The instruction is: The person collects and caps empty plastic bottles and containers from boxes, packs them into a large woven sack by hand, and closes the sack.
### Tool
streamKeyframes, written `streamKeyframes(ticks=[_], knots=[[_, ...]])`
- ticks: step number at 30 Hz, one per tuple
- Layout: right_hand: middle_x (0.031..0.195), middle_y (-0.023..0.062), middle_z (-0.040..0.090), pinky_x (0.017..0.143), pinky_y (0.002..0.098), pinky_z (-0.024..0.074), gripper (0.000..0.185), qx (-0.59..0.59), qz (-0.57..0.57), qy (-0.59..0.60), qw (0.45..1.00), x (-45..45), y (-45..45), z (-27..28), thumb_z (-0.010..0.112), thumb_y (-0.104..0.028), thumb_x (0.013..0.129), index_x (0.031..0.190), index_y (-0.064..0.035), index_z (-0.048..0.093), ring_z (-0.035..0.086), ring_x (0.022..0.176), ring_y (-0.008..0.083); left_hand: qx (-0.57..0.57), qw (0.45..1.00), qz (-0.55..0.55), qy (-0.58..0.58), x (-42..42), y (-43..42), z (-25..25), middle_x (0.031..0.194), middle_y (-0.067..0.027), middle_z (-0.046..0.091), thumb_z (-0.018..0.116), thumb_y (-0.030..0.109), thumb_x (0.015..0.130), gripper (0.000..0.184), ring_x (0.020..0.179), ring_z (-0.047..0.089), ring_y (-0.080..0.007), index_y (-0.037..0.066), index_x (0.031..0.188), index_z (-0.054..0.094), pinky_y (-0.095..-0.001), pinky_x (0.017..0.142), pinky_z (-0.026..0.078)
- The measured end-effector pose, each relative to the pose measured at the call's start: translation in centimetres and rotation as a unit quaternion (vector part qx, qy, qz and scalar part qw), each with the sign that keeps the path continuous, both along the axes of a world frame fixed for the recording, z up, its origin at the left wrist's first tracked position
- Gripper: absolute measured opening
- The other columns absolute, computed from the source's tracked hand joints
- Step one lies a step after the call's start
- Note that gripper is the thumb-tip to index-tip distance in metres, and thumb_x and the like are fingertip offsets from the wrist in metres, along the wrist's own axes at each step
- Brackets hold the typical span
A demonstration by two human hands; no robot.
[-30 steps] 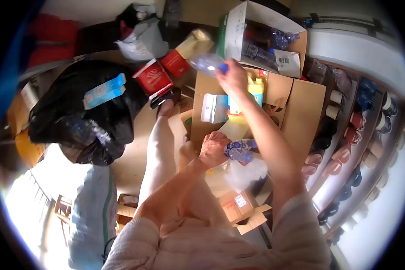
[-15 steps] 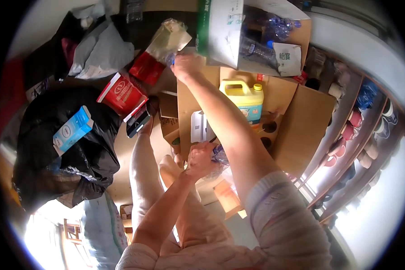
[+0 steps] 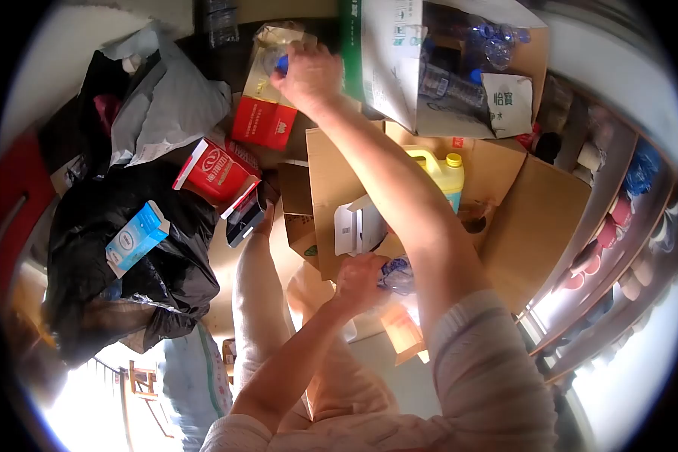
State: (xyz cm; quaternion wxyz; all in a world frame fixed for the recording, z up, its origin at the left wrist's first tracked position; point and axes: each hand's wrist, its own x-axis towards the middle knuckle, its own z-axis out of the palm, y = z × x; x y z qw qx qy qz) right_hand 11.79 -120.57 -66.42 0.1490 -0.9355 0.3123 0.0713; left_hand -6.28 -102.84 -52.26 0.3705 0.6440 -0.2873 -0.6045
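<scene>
My right hand [image 3: 309, 75] reaches far forward, fingers closed at the blue cap of a clear plastic bottle [image 3: 274, 63], mostly hidden by the hand and blending into what lies behind. It is over a red and gold box [image 3: 266, 120], just left of a white and green carton [image 3: 384, 68]. Nearer my body, my left hand [image 3: 360, 282] is wrapped round another clear plastic bottle [image 3: 398, 275] with a bluish label; my right forearm covers part of it. Beyond that hand stands an open cardboard box [image 3: 325, 173] holding a yellow jug [image 3: 449, 175] and a small white box [image 3: 358, 226].
Several clear bottles [image 3: 452, 87] lie in the white and green carton. At left are a black plastic bag [image 3: 83, 226] with a blue carton [image 3: 138, 237] on it, a grey bag [image 3: 173, 98] and a red packet [image 3: 217, 172]. Shoe racks [image 3: 580, 301] line the right.
My right hand has moved forward and up with the bottle, over the red and gold box. The view has shifted, so most things appear further right. My left hand still grips its bottle.
</scene>
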Motion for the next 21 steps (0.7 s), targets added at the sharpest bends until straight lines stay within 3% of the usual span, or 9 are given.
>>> streamKeyframes(ticks=[9, 12, 14, 15, 16, 17, 18, 20, 21], knots=[[0.105, 0.0088, 0.059, 0.077, 0.0391, 0.0438, 0.049, 0.037, 0.023, 0.095, 0.995, 2.7, -2.0, -1.7, 0.069, -0.035, 0.07, 0.112, -0.0132, 0.053, 0.053, 0.1, 0.0248, 0.005, 1.0, 0.025, 0.006, 0.2, -0.6, -0.5, 0.085, -0.0117, 0.061, 0.068, 0.024, 0.063, 0.036, 0.084, 0.058, -0.0275, 0.006, 0.093, 0.063, -0.0373, 0.075, 0.046], [0.098, 0.0068, 0.064, 0.075, 0.0361, 0.0489, 0.049, 0.077, 0.051, 0.064, 0.994, 2.2, -3.9, 2.0, 0.069, -0.036, 0.071, 0.113, -0.0143, 0.054, 0.061, 0.089, 0.0227, 0.016, 0.999, 0.046, 0.022, 0.9, -1.1, -0.3, 0.088, -0.0119, 0.061, 0.072, 0.021, 0.059, 0.042, 0.083, 0.059, -0.029, 0.006, 0.096, 0.062, -0.0373, 0.075, 0.047], [0.079, 0.0067, 0.066, 0.067, 0.0343, 0.0497, 0.031, 0.177, -0.012, -0.153, 0.972, 0.3, -7.9, 6.0, 0.062, -0.036, 0.076, 0.097, -0.0126, 0.063, 0.063, 0.074, 0.0227, 0.018, 0.998, 0.054, 0.025, 1.2, -1.2, -0.3, 0.089, -0.0119, 0.061, 0.074, 0.019, 0.056, 0.045, 0.083, 0.059, -0.0296, 0.006, 0.098, 0.062, -0.0372, 0.075, 0.048], [0.073, 0.0062, 0.065, 0.061, 0.0374, 0.0496, 0.027, 0.01, 0.004, -0.148, 0.989, -0.4, -10.4, 9.5, 0.058, -0.039, 0.078, 0.09, -0.0149, 0.064, 0.063, 0.067, 0.0226, 0.019, 0.998, 0.056, 0.027, 1.3, -1.2, -0.3, 0.089, -0.0119, 0.061, 0.074, 0.02, 0.056, 0.046, 0.084, 0.059, -0.0296, 0.006, 0.098, 0.062, -0.0371, 0.075, 0.048], [0.07, 0.0076, 0.064, 0.057, 0.0392, 0.0491, 0.025, 0.036, -0.097, -0.102, 0.989, -1.2, -14.0, 10.7, 0.054, -0.039, 0.078, 0.083, -0.0161, 0.064, 0.062, 0.062, 0.0255, 0.02, 0.998, 0.056, 0.029, 1.5, -1.2, -0.2, 0.089, -0.012, 0.061, 0.075, 0.02, 0.055, 0.047, 0.084, 0.059, -0.0296, 0.006, 0.098, 0.062, -0.037, 0.075, 0.048], [0.081, 0.0082, 0.066, 0.066, 0.0335, 0.0487, 0.022, -0.085, -0.068, -0.083, 0.991, -2.4, -17.8, 10.4, 0.057, -0.029, 0.08, 0.094, -0.013, 0.064, 0.064, 0.075, 0.0221, 0.024, 0.998, 0.054, 0.038, 1.6, -1.2, 0.0, 0.089, -0.012, 0.061, 0.075, 0.02, 0.056, 0.047, 0.084, 0.059, -0.0297, 0.006, 0.099, 0.062, -0.037, 0.076, 0.048], [0.073, 0.0109, 0.064, 0.062, 0.04, 0.05, 0.026, -0.197, -0.027, -0.063, 0.978, -4.2, -22.0, 9.3, 0.05, -0.037, 0.08, 0.084, -0.0162, 0.064, 0.063, 0.071, 0.0318, 0.026, 0.997, 0.052, 0.045, 1.9, -1.3, 0.1, 0.089, -0.012, 0.061, 0.075, 0.02, 0.056, 0.047, 0.085, 0.059, -0.0298, 0.006, 0.099, 0.062, -0.0371, 0.076, 0.047], [0.105, 0.0113, 0.061, 0.082, 0.041, 0.0463, 0.03, -0.212, -0.119, 0.196, 0.95, -6.9, -28.0, 7.3, 0.049, -0.036, 0.08, 0.103, -0.021, 0.061, 0.057, 0.098, 0.0294, 0.027, 0.997, 0.051, 0.057, 2.1, -1.3, 0.0, 0.088, -0.0119, 0.061, 0.075, 0.02, 0.056, 0.048, 0.085, 0.059, -0.03, 0.006, 0.099, 0.062, -0.0372, 0.076, 0.047], [0.11, 0.0099, 0.058, 0.085, 0.0406, 0.0446, 0.03, -0.209, -0.091, 0.255, 0.94, -8.1, -29.5, 6.3, 0.049, -0.036, 0.081, 0.105, -0.0226, 0.061, 0.054, 0.103, 0.0281, 0.025, 0.996, 0.05, 0.062, 2.2, -1.3, -0.1, 0.088, -0.0119, 0.061, 0.075, 0.02, 0.056, 0.048, 0.085, 0.059, -0.0301, 0.006, 0.1, 0.062, -0.0372, 0.076, 0.047]])
